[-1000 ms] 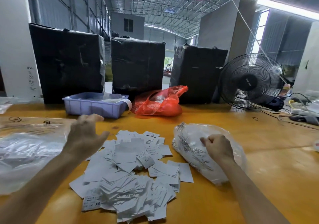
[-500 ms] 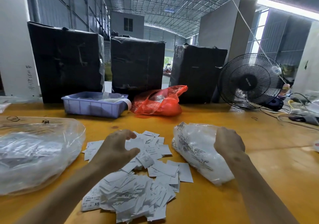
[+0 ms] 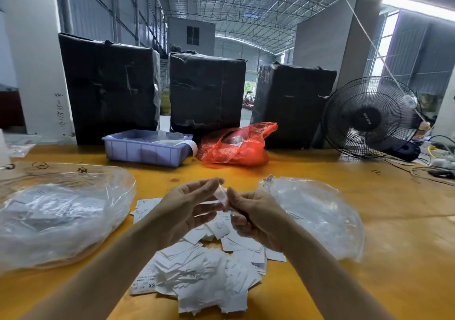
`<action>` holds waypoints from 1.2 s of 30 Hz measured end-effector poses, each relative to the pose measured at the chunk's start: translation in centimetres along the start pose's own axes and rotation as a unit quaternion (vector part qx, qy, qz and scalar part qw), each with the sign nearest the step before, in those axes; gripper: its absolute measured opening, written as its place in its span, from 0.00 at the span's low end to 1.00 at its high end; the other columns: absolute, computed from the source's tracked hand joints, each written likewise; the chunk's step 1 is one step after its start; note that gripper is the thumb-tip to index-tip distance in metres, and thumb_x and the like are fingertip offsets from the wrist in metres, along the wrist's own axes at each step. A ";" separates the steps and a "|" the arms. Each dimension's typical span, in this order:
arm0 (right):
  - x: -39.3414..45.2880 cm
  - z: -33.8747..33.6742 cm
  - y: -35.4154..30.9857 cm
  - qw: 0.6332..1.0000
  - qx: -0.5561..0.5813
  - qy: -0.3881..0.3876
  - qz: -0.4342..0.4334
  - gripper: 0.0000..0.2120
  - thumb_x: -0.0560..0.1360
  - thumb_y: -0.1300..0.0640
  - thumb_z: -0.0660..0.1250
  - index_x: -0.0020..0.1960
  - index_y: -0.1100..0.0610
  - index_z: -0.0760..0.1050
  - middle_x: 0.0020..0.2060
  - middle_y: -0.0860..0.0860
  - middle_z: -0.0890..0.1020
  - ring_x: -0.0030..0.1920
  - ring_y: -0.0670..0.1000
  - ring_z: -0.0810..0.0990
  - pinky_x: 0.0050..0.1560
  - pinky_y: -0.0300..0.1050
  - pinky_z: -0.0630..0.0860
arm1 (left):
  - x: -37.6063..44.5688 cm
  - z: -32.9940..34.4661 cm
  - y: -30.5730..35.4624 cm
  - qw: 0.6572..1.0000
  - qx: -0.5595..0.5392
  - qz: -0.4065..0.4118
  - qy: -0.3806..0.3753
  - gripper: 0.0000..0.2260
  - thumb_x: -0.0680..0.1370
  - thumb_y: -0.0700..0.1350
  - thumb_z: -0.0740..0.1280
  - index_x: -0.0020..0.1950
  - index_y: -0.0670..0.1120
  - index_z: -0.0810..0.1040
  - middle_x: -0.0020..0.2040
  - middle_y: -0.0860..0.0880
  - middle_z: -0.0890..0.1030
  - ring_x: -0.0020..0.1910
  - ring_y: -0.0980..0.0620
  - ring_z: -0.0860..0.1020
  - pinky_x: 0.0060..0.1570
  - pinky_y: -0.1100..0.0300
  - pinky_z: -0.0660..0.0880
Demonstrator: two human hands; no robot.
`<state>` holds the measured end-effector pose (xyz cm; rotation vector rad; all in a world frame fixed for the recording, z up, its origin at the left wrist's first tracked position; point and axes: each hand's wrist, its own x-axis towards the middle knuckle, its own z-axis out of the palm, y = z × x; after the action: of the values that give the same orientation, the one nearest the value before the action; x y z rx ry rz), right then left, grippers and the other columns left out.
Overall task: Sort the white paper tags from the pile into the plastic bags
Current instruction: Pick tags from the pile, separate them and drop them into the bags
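"XS" is printed on white paper tags at the near left edge of the pile; other print is illegible.

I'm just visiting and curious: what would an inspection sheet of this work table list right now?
Surface: yellow table, rubber band lying loose on it.
Job's things: pile of white tags in front of the person; clear bag at left holding tags; clear bag at right.
Clutter: blue tray, red bag.
Hands: left hand and right hand raised over the pile, pinching a small clear piece between them.
Cables: wires at far right edge.
Surroundings: three black wrapped boxes, fan, warehouse hall.
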<state>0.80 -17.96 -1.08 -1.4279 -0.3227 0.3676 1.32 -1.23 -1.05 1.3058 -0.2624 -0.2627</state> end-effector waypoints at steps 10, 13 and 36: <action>0.7 0.3 1.1 0.998 -0.014 0.007 0.066 0.29 0.62 0.31 0.62 0.39 0.58 0.73 0.27 0.52 0.79 0.25 0.47 0.75 0.23 0.35 0.68 | 0.6 -0.5 -0.9 0.988 0.014 0.026 0.153 0.14 0.62 0.48 0.74 0.40 0.39 0.81 0.32 0.48 0.82 0.25 0.58 0.75 0.26 0.68 0.72; 0.9 0.2 1.7 0.997 -0.062 -0.009 0.035 0.25 0.59 0.36 0.72 0.44 0.55 0.80 0.38 0.50 0.84 0.34 0.46 0.80 0.31 0.36 0.74 | 0.9 -0.7 -1.2 0.980 0.032 0.035 0.195 0.14 0.64 0.49 0.73 0.39 0.39 0.80 0.29 0.49 0.82 0.24 0.59 0.74 0.25 0.67 0.72; 0.8 0.5 2.1 0.988 -0.120 0.094 -0.001 0.08 0.74 0.55 0.69 0.40 0.58 0.82 0.29 0.48 0.79 0.32 0.45 0.76 0.41 0.39 0.71 | 0.5 -1.5 -1.3 0.966 0.229 0.020 0.116 0.30 0.60 0.75 0.61 0.45 0.52 0.77 0.44 0.54 0.83 0.46 0.57 0.80 0.39 0.60 0.71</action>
<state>1.22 -16.98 -3.13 -1.6849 -0.2188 0.1936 2.19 -0.38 -2.62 1.7706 -0.1535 -0.0083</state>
